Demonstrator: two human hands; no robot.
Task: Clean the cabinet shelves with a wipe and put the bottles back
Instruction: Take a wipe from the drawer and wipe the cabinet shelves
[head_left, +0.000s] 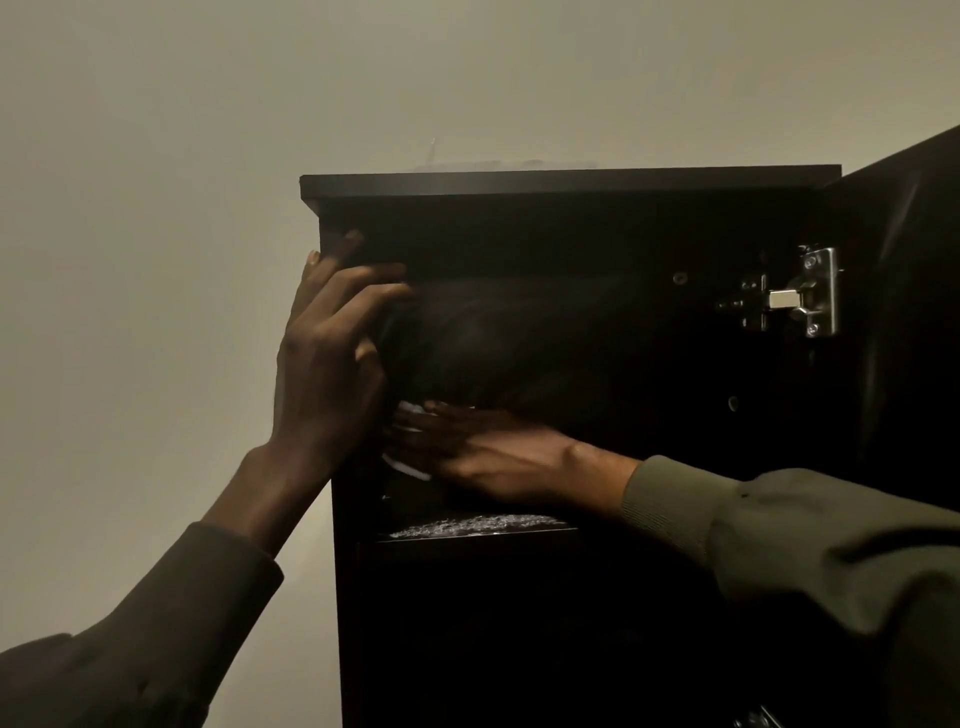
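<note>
The right hand (483, 452) is lying flat, fingers straight, pressing a white wipe (410, 457) onto the upper shelf (483, 525) at the left end of the compartment; only the wipe's pale edges are showing beyond the fingertips. The olive sleeve (779, 530) of that arm is reaching in from the right, crossing the open front of the cabinet (566, 179). The left hand (327, 358) is raised at the cabinet's left front edge, its fingers spread and loosely bent around the side panel, with the fingertips extending into the dark interior; whether it is gripping the panel or merely resting against it cannot be told. The shelf's near edge is carrying a band of pale dust or speckle. A dim, rounded dark shape is lying at the back of the compartment; what it is cannot be told. The door (909, 312) is standing open at right, held by a metal hinge (800, 296). Behind and to the left, a plain beige wall (156, 208) is filling the view under low light.
</note>
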